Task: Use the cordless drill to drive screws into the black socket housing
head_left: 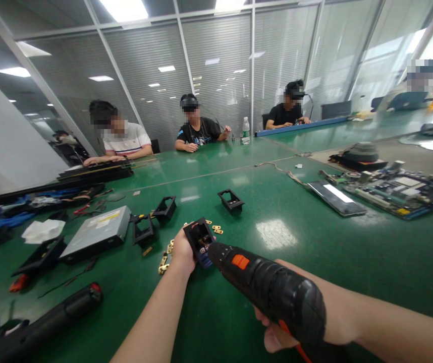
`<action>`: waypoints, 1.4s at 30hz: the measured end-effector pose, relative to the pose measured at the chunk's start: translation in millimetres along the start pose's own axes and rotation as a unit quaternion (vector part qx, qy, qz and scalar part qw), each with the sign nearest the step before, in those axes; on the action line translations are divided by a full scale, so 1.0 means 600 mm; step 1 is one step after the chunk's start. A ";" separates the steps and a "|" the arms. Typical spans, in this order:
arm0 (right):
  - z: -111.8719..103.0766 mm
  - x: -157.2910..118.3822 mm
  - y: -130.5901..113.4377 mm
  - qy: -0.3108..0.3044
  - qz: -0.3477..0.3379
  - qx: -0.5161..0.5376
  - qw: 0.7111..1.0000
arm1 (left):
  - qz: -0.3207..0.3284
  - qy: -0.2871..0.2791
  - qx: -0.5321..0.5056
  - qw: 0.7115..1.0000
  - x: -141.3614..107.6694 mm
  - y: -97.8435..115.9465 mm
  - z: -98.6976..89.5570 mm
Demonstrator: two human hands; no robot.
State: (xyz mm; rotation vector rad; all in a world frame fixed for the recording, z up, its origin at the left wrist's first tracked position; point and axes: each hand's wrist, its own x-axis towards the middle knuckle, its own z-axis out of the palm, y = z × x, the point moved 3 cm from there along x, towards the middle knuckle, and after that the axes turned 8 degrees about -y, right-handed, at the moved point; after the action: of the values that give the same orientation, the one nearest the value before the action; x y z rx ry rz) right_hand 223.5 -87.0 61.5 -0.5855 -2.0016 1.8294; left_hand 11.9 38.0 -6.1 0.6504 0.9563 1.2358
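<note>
My left hand (183, 250) grips a black plastic socket housing (197, 233), its hollow side tilted toward me. Inside it, small copper-coloured and metal parts show near the lower edge. My right hand (273, 322) is wrapped around the handle of a black and orange cordless screwdriver (269, 282). The tool's nose points into the housing; its tip is hidden by the body. Small brass pieces (163, 262) lie beside my left hand, and a few more brass pieces (217, 229) lie just beyond the housing. Another black housing (231, 200) sits farther off.
Two more housings (165, 207) stand left, near a silver disc drive (97, 229). A second power tool (42, 322) lies front left. Right are a flat dark panel (335, 197) and a circuit board (401, 186). Several people sit across the green table (216, 166), near a bottle (246, 131).
</note>
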 end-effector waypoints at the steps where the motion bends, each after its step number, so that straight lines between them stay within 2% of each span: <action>1: 0.000 0.000 0.002 0.000 -0.006 -0.004 1.000 | 0.000 -0.003 0.001 1.000 0.001 0.000 0.000; 11: -0.003 0.001 0.004 0.002 -0.007 -0.017 1.000 | 0.007 -0.002 -0.021 1.000 0.002 -0.002 -0.001; 28: 0.006 -0.004 -0.007 0.029 -0.007 0.038 0.999 | 0.008 -0.003 -0.008 1.000 -0.002 0.000 0.003; 36: 0.006 -0.002 0.000 0.032 -0.012 0.021 0.999 | 0.001 0.012 -0.020 1.000 0.001 -0.001 -0.001; 42: 0.002 -0.003 -0.005 -0.002 -0.009 -0.009 1.000 | 0.007 -0.003 -0.015 1.000 0.003 -0.002 -0.001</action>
State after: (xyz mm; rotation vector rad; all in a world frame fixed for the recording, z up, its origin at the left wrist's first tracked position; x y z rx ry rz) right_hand 224.0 -89.2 64.4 -0.5668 -2.0207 1.8059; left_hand 12.1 39.3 -7.5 0.6377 0.9282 1.2579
